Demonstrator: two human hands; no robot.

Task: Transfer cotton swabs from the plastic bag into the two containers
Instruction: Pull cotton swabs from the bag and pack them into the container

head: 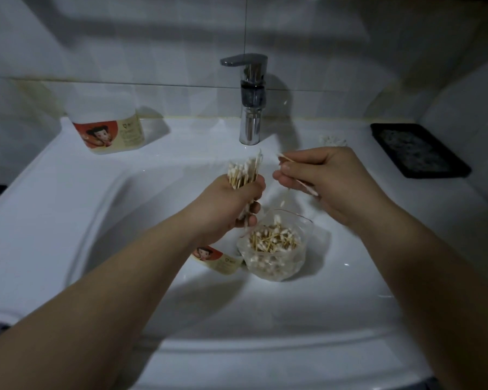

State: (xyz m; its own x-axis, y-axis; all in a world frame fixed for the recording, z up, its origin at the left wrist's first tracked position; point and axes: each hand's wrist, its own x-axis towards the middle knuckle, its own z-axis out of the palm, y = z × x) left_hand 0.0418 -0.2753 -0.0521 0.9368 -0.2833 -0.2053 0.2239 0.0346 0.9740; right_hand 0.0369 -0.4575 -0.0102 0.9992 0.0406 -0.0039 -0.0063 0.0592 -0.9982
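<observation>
My left hand (231, 204) grips an upright bundle of cotton swabs (244, 173) with wooden sticks above the sink basin. Beside it my right hand (324, 181) pinches one or two loose swabs (299, 175). Below both hands a clear plastic bag (273, 249) lies in the basin, open at the top, with several swabs inside. One white container with a red cartoon label (107, 128) stands on the rim at the back left. A second container with the same label (217, 258) lies in the basin, mostly hidden under my left wrist.
A chrome faucet (250, 99) rises at the back centre of the white sink (68, 209). A black tray (417, 149) sits on the right rim. A small pile of white swab tips (333, 139) lies between faucet and tray.
</observation>
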